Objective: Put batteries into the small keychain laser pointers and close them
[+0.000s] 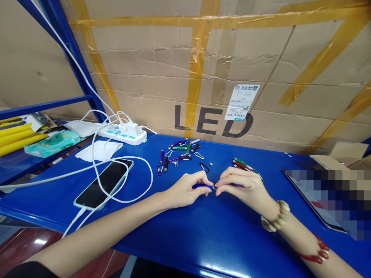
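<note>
My left hand [187, 189] pinches a small blue keychain flashlight [203, 186] just above the blue table [185, 235]. My right hand [242, 185] meets it at the flashlight's right end, fingertips pressed together on the tip. What those fingertips hold is too small to make out. Several more small flashlights [182, 148] in purple, green, black and red lie behind my hands, with loose metal clips [203, 167] among them. A few red and green ones [245, 165] lie just beyond my right hand.
A phone [104, 183] on a white cable [139, 181] lies at the left. A white power strip [123, 133] sits behind it. A taped cardboard box marked LED [220, 69] walls the back. A dark tablet-like item [315, 200] lies at the right.
</note>
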Action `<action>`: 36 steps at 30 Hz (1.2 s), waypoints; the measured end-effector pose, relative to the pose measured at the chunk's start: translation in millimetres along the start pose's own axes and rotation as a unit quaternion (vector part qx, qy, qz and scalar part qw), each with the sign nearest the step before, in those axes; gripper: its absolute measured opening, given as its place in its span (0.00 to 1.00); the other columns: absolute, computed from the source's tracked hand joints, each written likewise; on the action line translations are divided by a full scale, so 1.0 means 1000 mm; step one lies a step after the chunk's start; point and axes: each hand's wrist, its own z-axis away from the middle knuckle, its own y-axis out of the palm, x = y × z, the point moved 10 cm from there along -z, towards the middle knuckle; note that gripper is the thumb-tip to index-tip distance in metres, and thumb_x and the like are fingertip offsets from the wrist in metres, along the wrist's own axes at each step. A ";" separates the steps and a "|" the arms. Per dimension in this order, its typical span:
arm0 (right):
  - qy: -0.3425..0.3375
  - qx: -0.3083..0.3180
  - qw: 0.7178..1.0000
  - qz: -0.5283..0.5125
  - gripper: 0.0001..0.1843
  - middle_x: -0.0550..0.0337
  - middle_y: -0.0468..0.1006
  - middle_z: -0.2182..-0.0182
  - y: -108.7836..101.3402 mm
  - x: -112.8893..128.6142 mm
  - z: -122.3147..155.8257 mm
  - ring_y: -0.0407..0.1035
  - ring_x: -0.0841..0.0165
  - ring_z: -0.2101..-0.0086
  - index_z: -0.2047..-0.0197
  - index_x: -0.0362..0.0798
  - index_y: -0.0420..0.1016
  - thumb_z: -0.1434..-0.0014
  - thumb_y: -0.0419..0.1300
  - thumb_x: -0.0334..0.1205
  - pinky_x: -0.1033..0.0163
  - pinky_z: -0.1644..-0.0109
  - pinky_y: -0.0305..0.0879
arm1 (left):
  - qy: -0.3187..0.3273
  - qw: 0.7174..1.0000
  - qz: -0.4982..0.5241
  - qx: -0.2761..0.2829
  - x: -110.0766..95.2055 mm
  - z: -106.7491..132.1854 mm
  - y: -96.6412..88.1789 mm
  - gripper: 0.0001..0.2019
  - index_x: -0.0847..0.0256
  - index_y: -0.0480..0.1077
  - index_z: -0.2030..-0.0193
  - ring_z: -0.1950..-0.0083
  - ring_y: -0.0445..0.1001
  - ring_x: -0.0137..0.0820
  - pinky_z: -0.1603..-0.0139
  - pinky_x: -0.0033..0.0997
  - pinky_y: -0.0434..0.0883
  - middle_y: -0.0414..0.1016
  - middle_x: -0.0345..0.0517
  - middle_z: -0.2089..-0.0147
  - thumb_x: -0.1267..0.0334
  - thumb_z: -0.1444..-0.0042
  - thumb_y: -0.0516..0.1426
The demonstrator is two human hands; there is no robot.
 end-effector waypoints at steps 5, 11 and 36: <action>0.050 -0.005 0.997 -0.056 0.12 0.60 0.75 0.75 0.002 -0.006 -0.002 0.69 0.71 0.73 0.74 0.50 0.77 0.46 0.59 0.47 0.66 0.68 0.65 | -0.009 1.000 -0.023 -0.017 -0.001 0.002 0.000 0.03 0.63 0.65 0.65 0.67 0.72 0.26 0.68 0.22 0.66 0.74 0.42 0.67 0.66 0.44 0.53; 0.197 -0.001 0.970 -0.144 0.14 0.59 0.74 0.77 0.016 -0.032 0.004 0.67 0.71 0.77 0.78 0.48 0.76 0.50 0.61 0.50 0.67 0.75 0.66 | 0.026 0.995 -0.091 -0.030 -0.006 0.004 -0.004 0.03 0.63 0.66 0.64 0.63 0.73 0.27 0.67 0.21 0.65 0.75 0.43 0.62 0.67 0.43 0.52; -0.115 -0.051 0.975 0.182 0.08 0.59 0.75 0.67 -0.012 0.018 0.005 0.69 0.75 0.71 0.62 0.49 0.75 0.41 0.54 0.34 0.71 0.70 0.62 | -0.024 0.997 0.064 -0.022 0.003 -0.010 -0.009 0.07 0.67 0.67 0.60 0.64 0.72 0.29 0.56 0.29 0.66 0.73 0.44 0.72 0.69 0.44 0.52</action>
